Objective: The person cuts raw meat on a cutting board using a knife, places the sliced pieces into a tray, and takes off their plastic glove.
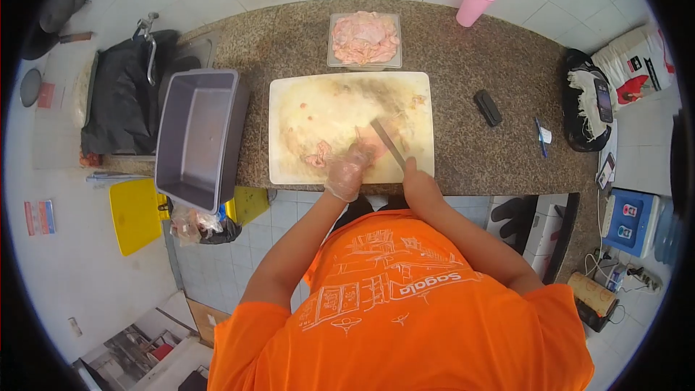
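My left hand (349, 171), in a clear plastic glove, presses its bent fingers onto a piece of raw chicken (371, 137) near the front of the white cutting board (285, 90). My bare right hand (420, 187) is wrapped round the handle of a knife (389, 143). Its blade slants up and left, lying over the chicken's right side just beside my left fingers. To the left of the gloved hand rests a small heap of pink trimmings (318, 153). Fingertips of the left hand are partly hidden by the glove's glare.
Behind the board stands a clear container (364, 40) heaped with raw chicken pieces. An empty grey tub (195, 137) is at the left, beside the sink tap (150, 36). A pink cup (476, 3), a black case (488, 107) and a blue pen (541, 137) are on the right.
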Demonstrator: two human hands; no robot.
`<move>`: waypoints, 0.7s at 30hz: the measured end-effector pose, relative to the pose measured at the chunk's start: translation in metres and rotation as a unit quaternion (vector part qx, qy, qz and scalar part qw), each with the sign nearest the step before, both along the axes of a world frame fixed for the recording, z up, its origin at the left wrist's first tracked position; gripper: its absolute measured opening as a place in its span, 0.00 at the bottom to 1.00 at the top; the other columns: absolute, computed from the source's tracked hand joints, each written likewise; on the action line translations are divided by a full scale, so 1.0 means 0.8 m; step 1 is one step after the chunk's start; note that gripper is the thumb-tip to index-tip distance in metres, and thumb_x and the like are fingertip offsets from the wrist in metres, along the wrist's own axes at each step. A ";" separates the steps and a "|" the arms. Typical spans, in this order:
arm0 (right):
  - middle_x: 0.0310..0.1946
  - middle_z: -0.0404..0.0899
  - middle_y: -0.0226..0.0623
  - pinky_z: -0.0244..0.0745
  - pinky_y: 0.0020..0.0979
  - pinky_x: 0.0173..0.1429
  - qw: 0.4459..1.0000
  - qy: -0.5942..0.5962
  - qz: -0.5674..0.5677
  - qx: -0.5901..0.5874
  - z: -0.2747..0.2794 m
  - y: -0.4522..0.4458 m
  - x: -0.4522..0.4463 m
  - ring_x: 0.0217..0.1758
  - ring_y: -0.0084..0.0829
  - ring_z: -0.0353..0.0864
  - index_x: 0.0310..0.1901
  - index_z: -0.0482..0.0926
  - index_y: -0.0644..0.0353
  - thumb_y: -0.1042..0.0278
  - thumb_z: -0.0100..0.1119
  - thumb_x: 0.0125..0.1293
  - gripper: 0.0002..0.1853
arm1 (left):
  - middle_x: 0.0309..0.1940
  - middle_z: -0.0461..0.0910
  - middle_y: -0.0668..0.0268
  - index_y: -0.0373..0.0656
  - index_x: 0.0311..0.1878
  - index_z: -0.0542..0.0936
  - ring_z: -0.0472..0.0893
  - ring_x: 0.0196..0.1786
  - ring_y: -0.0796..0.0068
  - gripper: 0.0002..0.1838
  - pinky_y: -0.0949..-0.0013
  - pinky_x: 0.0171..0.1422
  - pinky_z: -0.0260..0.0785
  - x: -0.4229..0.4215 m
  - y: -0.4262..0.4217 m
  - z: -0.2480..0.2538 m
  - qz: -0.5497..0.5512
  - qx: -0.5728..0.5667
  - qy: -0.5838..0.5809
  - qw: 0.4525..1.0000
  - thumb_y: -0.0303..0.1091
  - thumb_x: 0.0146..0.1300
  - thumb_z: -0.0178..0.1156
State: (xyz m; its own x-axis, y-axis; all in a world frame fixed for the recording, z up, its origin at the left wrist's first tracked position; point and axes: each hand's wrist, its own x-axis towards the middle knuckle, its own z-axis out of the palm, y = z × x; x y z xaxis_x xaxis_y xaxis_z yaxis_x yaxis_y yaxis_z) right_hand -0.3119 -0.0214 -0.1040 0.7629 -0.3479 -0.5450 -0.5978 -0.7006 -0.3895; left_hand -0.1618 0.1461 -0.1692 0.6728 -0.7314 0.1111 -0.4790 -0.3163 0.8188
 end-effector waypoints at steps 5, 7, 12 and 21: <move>0.32 0.84 0.67 0.81 0.63 0.42 0.979 -0.201 -0.029 -0.021 -0.023 -0.001 0.129 0.38 0.68 0.87 0.59 0.67 0.70 0.68 0.47 0.78 0.16 | 0.56 0.84 0.56 0.45 0.71 0.77 0.88 0.41 0.62 0.24 0.60 0.36 0.81 0.008 0.006 0.000 -0.040 0.133 -0.323 0.936 0.31 0.71 0.60; 0.32 0.84 0.68 0.81 0.63 0.42 0.983 -0.180 -0.029 -0.021 -0.023 0.000 0.139 0.39 0.68 0.87 0.59 0.67 0.69 0.67 0.48 0.79 0.16 | 0.55 0.85 0.54 0.44 0.72 0.76 0.88 0.38 0.62 0.27 0.59 0.34 0.80 0.011 0.008 0.012 -0.042 0.167 -0.321 0.931 0.33 0.70 0.61; 0.32 0.83 0.70 0.79 0.67 0.43 0.997 -0.056 -0.053 -0.015 -0.014 -0.006 -0.023 0.41 0.72 0.85 0.53 0.64 0.66 0.65 0.51 0.80 0.12 | 0.39 0.88 0.55 0.39 0.68 0.80 0.89 0.35 0.61 0.27 0.61 0.35 0.80 0.019 -0.003 0.031 0.063 0.206 -0.288 0.933 0.43 0.71 0.64; 0.43 0.81 0.57 0.77 0.59 0.49 0.997 -0.057 -0.002 -0.043 0.008 -0.001 -0.054 0.46 0.58 0.85 0.51 0.73 0.64 0.63 0.58 0.75 0.13 | 0.40 0.89 0.53 0.33 0.63 0.82 0.89 0.41 0.53 0.31 0.56 0.52 0.82 0.022 -0.012 0.052 0.188 0.157 -0.259 0.934 0.47 0.65 0.71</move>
State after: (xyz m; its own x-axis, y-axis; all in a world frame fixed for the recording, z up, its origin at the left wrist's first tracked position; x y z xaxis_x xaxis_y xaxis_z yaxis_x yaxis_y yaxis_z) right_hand -0.3550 -0.0218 -0.0974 0.8169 -0.3933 -0.4219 -0.5558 -0.7322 -0.3937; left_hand -0.1443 0.1361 -0.1278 0.8046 -0.5054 0.3118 -0.5916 -0.7281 0.3463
